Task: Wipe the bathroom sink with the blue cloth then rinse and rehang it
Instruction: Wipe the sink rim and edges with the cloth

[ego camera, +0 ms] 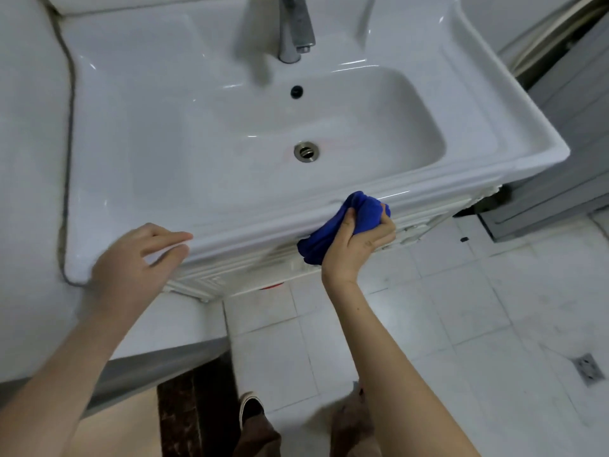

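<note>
A: Where is the blue cloth (342, 225)?

B: Bunched up in the right hand (357, 240), pressed against the front edge of the sink (148, 133), toward its right end. Part of the cloth rides on the rounded front rim, and a tail hangs down below the hand in front of the white cabinet (230, 275) under the sink.

A: How is the grip of that hand?

B: Closed around the cloth, fingers curled over the top of the wad and thumb wrapped across the near side.

A: And the left hand (138, 258)?

B: Its grip is loosely open and holds nothing. The fingertips rest on the front rim near the sink's front-left corner, fingers pointing right along the edge.

A: What about the basin?

B: The drain (306, 151) sits in the middle of the bowl, with a dark overflow hole (296, 92) on the back wall above it. The chrome faucet (295, 28) stands at the back edge, centred over the bowl. No water can be seen running from it.

A: Anything around the sink?

B: A white tiled floor (461, 308) lies to the right and below, with a floor drain (588, 369) near the right edge. A shoe (252, 409) shows at the bottom.
</note>
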{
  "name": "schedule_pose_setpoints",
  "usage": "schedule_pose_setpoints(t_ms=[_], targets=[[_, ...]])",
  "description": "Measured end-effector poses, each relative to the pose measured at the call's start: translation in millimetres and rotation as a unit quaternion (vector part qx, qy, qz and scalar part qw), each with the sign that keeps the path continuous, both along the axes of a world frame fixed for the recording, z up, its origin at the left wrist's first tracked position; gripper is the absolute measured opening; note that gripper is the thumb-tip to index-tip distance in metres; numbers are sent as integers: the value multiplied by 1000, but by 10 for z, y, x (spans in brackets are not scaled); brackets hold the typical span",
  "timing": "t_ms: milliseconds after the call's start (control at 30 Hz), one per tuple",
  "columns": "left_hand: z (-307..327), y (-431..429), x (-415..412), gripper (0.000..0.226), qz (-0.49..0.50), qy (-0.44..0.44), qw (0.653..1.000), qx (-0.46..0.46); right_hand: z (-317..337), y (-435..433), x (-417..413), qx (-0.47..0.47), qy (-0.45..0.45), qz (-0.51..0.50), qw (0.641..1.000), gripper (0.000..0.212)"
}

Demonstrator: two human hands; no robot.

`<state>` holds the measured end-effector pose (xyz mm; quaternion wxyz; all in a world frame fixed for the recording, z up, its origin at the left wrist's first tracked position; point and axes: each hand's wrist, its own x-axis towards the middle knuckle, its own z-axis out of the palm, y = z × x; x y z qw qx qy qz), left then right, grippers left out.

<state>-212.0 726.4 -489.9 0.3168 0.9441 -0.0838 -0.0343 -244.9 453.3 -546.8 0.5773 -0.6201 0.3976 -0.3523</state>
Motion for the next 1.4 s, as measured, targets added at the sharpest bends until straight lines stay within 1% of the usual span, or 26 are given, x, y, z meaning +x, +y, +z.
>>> schedule_pose_setpoints(t_ms=[133,167,233,300,367,433,467,567,700,833,900,1000,1133,1200,1267,1400], targets=[[-3,-15,8,12,11,32,999,-24,47,-704,-4,-11,26,-15,999,42],[-8,-4,17,14,10,41,999,-23,60,-852,-4,-12,32,-19,999,43],[-3,-9,24,26,16,50,998,-21,58,-1160,-4,-13,48,-30,998,43],[6,-31,20,30,29,46,998,-21,83,-1458,2,-9,62,-49,997,42],[25,-69,1,26,35,36,999,-17,136,-1691,14,1,68,-66,995,40],[38,-106,-4,13,44,19,999,-16,178,-1802,21,5,69,-80,994,40],[44,-133,-9,11,49,7,999,-12,194,-1792,24,4,68,-84,994,41],[39,-157,3,13,66,-13,998,4,212,-1466,37,-1,72,-80,994,44],[38,-159,10,11,63,-18,998,2,121,-616,43,-2,54,-44,998,49],[29,-142,16,10,63,-18,998,0,77,181,92,29,39,-35,998,52],[20,-128,32,10,62,-11,998,-6,63,506,102,39,35,-23,998,50],[6,-106,40,17,54,-11,998,-12,65,966,99,47,15,-5,999,44],[-24,-81,50,16,48,-10,999,-21,53,1545,97,43,-2,19,999,44],[-37,-82,64,21,46,-16,999,-21,84,1776,113,55,-1,22,998,49],[-39,-82,76,20,45,-21,999,-14,111,1930,104,56,-4,33,998,54],[-43,-84,78,15,37,-30,999,8,124,1930,61,75,33,66,994,50]])
